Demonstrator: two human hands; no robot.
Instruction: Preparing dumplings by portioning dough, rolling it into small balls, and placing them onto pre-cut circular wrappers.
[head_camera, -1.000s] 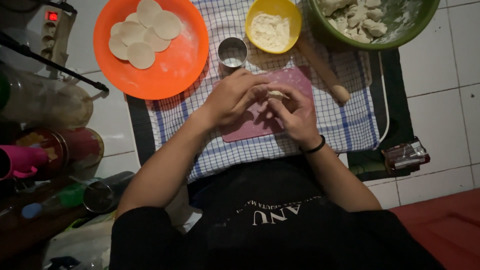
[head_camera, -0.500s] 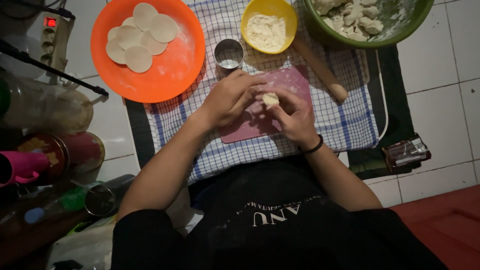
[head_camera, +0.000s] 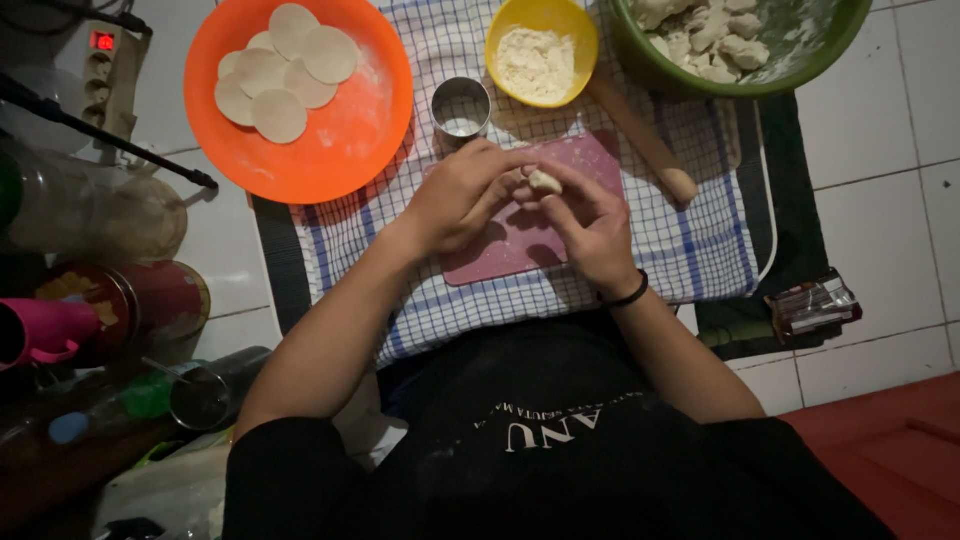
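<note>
- Between the two hands, over the pink mat (head_camera: 520, 240), sits a small pale lump of dough (head_camera: 545, 181); both hands pinch it at once, held just above the mat rather than resting on it.
- The left hand (head_camera: 462, 195) curls in from the left, its fingertips pressed against the lump, the thumb side hidden from view.
- The right hand (head_camera: 590, 225) cups from the near right, fingers bent and closed on the same lump; a dark band circles its wrist.
- The mat lies on a blue-and-white checked cloth (head_camera: 690, 240), which likely keeps it from sliding on the tiled floor.
- Just beyond the left hand stands a small metal cup (head_camera: 461, 106), open side up, within easy reach.
- A wooden rolling pin (head_camera: 645, 140) lies slanted at the right edge of the mat, parked out of the hands' way.
- Farther off, a yellow bowl (head_camera: 578, 30) holds white flour, close enough for dusting.
- At the far right, a green bowl (head_camera: 800, 75) holds many floured dough pieces.
- At the far left, an orange plate (head_camera: 340, 150) carries flat round dough discs (head_camera: 285, 70), overlapping on its far side, kept apart from the unworked pieces.
</note>
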